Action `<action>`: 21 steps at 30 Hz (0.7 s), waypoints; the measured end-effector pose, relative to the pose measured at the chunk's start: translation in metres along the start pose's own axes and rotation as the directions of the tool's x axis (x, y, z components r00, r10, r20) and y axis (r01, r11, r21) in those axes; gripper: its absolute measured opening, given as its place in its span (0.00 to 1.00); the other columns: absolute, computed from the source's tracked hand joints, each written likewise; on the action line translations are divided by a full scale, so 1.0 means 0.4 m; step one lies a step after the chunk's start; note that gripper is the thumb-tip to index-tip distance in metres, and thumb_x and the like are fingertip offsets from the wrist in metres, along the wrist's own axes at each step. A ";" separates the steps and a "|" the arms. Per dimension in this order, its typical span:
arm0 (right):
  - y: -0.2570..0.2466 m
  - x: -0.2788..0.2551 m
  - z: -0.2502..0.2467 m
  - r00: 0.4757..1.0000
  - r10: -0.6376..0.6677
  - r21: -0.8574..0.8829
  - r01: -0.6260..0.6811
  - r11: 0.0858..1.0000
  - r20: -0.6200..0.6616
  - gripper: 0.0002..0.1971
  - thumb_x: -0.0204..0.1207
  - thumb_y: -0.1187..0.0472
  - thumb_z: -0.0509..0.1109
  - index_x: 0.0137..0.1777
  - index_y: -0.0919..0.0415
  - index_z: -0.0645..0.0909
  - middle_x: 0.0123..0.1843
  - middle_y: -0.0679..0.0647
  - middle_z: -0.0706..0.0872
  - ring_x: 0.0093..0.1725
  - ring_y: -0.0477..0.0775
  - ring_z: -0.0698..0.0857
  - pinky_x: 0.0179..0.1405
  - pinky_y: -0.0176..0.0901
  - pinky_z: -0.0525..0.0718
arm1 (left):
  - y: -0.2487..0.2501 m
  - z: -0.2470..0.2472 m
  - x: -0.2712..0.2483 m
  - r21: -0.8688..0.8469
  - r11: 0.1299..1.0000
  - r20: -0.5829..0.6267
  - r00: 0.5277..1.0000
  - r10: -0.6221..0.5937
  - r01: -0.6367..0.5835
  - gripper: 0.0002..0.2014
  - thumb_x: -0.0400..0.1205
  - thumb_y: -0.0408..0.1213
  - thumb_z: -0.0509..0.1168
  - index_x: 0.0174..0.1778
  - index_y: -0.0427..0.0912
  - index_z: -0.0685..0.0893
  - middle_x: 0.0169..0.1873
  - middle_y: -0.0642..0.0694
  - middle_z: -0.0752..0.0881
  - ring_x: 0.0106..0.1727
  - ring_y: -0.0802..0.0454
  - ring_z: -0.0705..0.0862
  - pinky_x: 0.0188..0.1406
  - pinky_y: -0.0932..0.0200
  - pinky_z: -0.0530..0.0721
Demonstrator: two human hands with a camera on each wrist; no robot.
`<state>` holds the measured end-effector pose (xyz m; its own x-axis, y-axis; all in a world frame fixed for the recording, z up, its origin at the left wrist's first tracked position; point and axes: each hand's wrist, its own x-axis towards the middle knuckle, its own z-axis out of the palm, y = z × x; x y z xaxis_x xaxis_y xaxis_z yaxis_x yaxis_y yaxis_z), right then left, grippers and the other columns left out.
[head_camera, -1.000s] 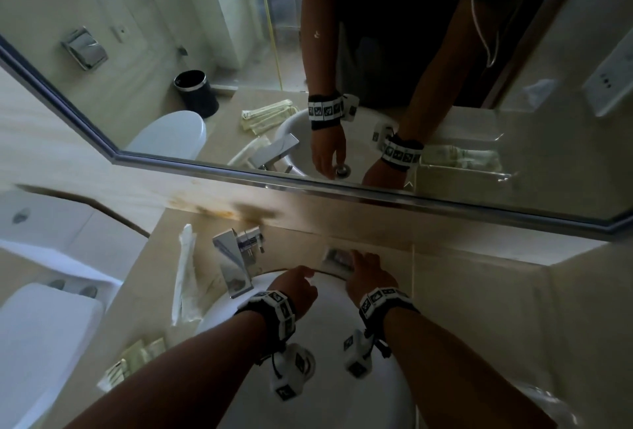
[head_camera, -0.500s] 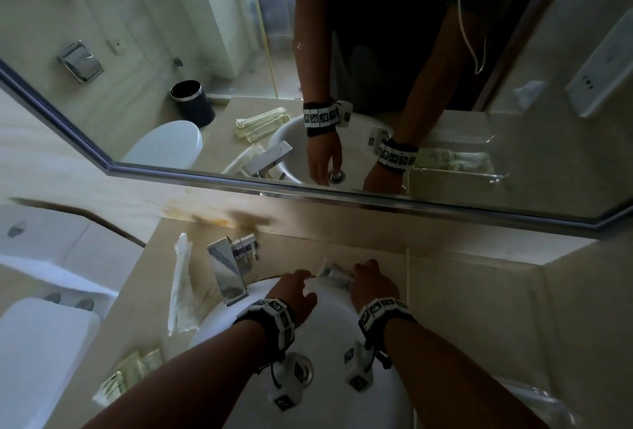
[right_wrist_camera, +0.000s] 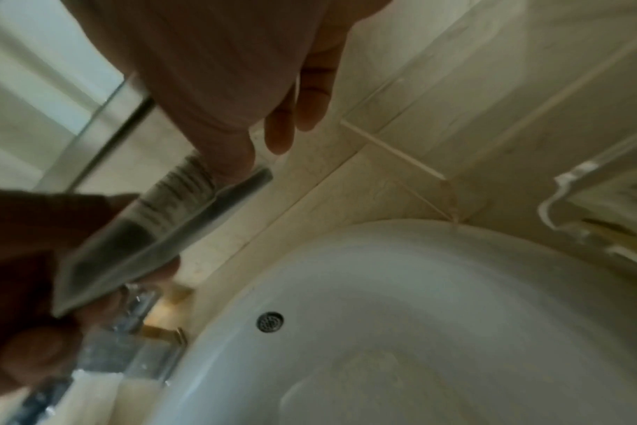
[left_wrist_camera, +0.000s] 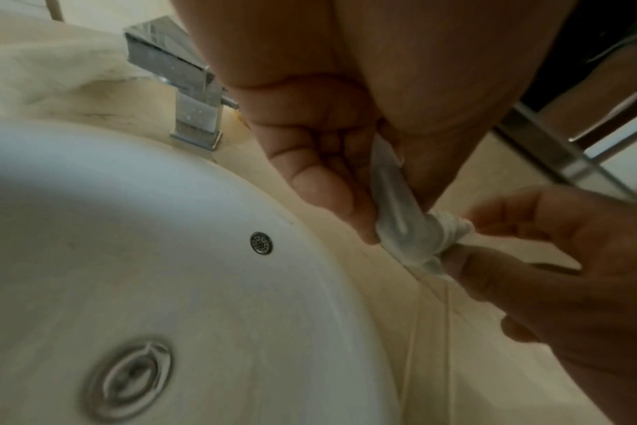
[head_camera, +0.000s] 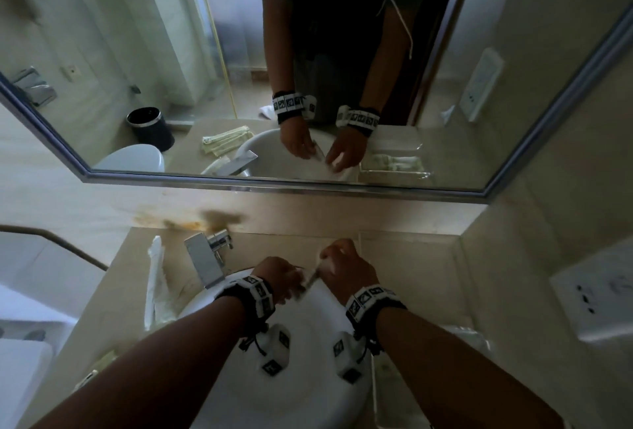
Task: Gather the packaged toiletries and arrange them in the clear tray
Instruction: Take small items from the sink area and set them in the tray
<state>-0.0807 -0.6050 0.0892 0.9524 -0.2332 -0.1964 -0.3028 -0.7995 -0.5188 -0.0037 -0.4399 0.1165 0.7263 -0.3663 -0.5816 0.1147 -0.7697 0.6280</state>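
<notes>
Both hands hold one small clear toiletry packet (head_camera: 310, 280) above the back rim of the white sink (head_camera: 301, 387). My left hand (head_camera: 291, 279) pinches its upper part. In the left wrist view the packet (left_wrist_camera: 400, 221) shows white contents, and my right hand (left_wrist_camera: 466, 244) pinches its lower end. From the right wrist it is a blurred flat sleeve (right_wrist_camera: 157, 230) under my right thumb. The clear tray (head_camera: 466, 336) stands right of the sink, mostly hidden by my right arm; its rim (right_wrist_camera: 564, 201) shows in the right wrist view.
A chrome faucet (head_camera: 209, 257) stands at the sink's back left. A long white packet (head_camera: 156, 278) lies left of it, and pale green packets (head_camera: 99, 362) lie near the counter's front left. A mirror (head_camera: 445, 185) runs along the wall behind, and a toilet is at far left.
The packet lay on the counter behind the sink with both hands reaching for it. Now both hands have lifted it and drawn it back over the basin.
</notes>
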 end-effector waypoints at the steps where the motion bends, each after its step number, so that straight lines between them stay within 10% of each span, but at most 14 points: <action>1: -0.003 -0.021 -0.009 0.997 0.045 0.028 -0.043 0.999 -0.064 0.15 0.77 0.44 0.66 0.61 0.46 0.75 0.69 0.46 0.68 0.53 0.54 0.84 0.52 0.47 0.82 | -0.001 0.008 -0.017 -0.039 0.999 -0.013 0.999 0.029 -0.030 0.14 0.83 0.37 0.63 0.43 0.31 0.90 0.35 0.36 0.92 0.28 0.48 0.85 0.31 0.56 0.87; 7: -0.009 -0.110 -0.037 0.957 0.257 0.194 -0.229 0.954 -0.137 0.25 0.68 0.25 0.61 0.43 0.48 0.72 0.43 0.48 0.81 0.36 0.50 0.80 0.40 0.49 0.81 | 0.038 0.054 -0.091 -0.154 0.984 -0.091 0.993 0.074 -0.087 0.14 0.83 0.36 0.66 0.37 0.30 0.88 0.30 0.35 0.89 0.28 0.45 0.87 0.34 0.52 0.91; 11: -0.026 -0.171 -0.032 0.964 0.263 0.385 -0.233 0.893 -0.027 0.32 0.67 0.19 0.55 0.54 0.44 0.77 0.44 0.43 0.86 0.43 0.49 0.86 0.42 0.47 0.83 | 0.078 0.097 -0.127 -0.205 0.971 -0.027 0.992 0.124 -0.127 0.11 0.82 0.29 0.62 0.33 0.34 0.82 0.30 0.33 0.83 0.29 0.43 0.86 0.36 0.47 0.90; 21: 0.084 -0.314 -0.034 0.974 0.222 0.429 -0.182 0.884 -0.044 0.15 0.72 0.45 0.71 0.53 0.53 0.82 0.48 0.52 0.88 0.46 0.56 0.87 0.50 0.57 0.87 | 0.108 0.207 -0.185 -0.357 0.934 0.128 0.989 0.076 -0.026 0.18 0.76 0.37 0.73 0.59 0.40 0.79 0.53 0.34 0.88 0.44 0.40 0.89 0.32 0.52 0.87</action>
<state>-0.2101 -0.6100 0.1078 0.8619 -0.4293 -0.2700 -0.4570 -0.4268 -0.7804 -0.1086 -0.4893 0.1437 0.6401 -0.4880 -0.5934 0.3305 -0.5224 0.7861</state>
